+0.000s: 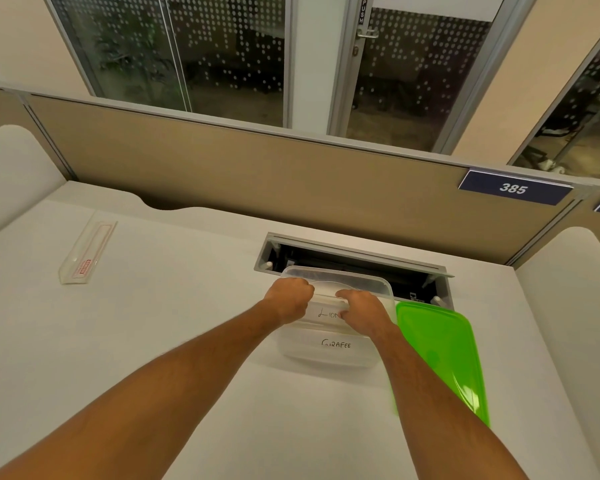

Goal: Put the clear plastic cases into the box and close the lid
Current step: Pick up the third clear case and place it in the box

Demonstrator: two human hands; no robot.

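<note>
You're working with thin clear plastic here, so I'd bet it's light, a bit flexy and kinda slick. Grabbing by the top edges near the ends looks like the safest bet, not the flat faces.

Right now your left hand (pixel 289 296) and right hand (pixel 362 304) are both curling over the top edge of the case marked "Lion" (pixel 328 311), fingers wrapped tight with the tips hidden behind the plastic. It's standing on edge inside the clear box (pixel 368 284), which is sitting on the desk (pixel 187 323) just in front of the cable tray slot (pixel 354 261). The case marked "Girafee" (pixel 333 344) is sitting right in front of it, toward you; can't tell if it's fully in the box.

The green lid (pixel 440 355) is lying just right of the box, touching your right forearm. One more clear case (pixel 85 252) is waiting far off to the left.
</note>
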